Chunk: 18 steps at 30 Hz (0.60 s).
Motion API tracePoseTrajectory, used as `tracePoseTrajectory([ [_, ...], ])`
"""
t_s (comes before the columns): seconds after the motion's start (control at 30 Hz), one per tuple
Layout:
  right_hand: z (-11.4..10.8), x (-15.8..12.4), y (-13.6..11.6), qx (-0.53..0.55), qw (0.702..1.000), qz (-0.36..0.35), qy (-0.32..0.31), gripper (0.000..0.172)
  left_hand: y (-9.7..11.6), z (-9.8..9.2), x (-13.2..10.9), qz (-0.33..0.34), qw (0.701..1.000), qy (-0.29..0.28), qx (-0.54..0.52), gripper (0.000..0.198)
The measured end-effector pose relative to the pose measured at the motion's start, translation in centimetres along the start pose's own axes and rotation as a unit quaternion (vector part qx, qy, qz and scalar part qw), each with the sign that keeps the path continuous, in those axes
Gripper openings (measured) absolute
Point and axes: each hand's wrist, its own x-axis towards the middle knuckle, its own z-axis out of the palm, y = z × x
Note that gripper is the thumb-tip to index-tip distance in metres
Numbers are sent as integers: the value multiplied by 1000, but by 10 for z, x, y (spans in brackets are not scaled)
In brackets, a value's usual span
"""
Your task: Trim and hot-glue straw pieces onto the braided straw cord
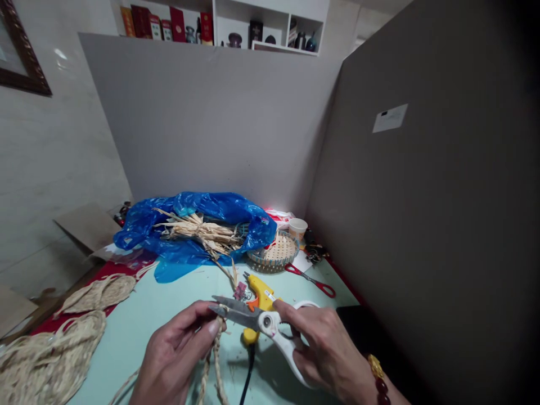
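My left hand (pixel 181 343) pinches the top of a braided straw cord (pixel 218 360), whose strands hang down toward the bottom edge of the view. My right hand (pixel 324 343) grips white-handled scissors (pixel 267 322) by their handles. The scissor blades are parted and point left, touching or very near the cord end by my left fingertips. Behind the scissors lies a yellow glue gun (pixel 262 291), partly covered by them, with a black cable (pixel 248 371) running toward me. A bracelet is on my right wrist.
A blue plastic bag (pixel 147 242) holding dry straw husks (pixel 198 229) lies at the back. Beside it are a woven basket (pixel 276 261), a paper cup (pixel 297 225) and red-handled scissors (pixel 323 287). Woven straw pieces (pixel 54 360) lie left. Grey panels (pixel 219 124) stand behind and right.
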Motion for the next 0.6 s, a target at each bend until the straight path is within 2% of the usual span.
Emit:
tracePoseTrajectory([
  [0.17, 7, 0, 2, -26, 1000, 4, 6, 60, -5, 0, 5, -27, 1000, 13, 4, 27],
  [0.4, 8, -1, 4, -40, 998, 30, -43, 59, -11, 0, 13, 8, 999, 9, 47, 28],
  [0.6, 4, -1, 1, -79, 995, 43, -51, 55, -11, 5, 12, 32, 998, -14, 61, 25],
])
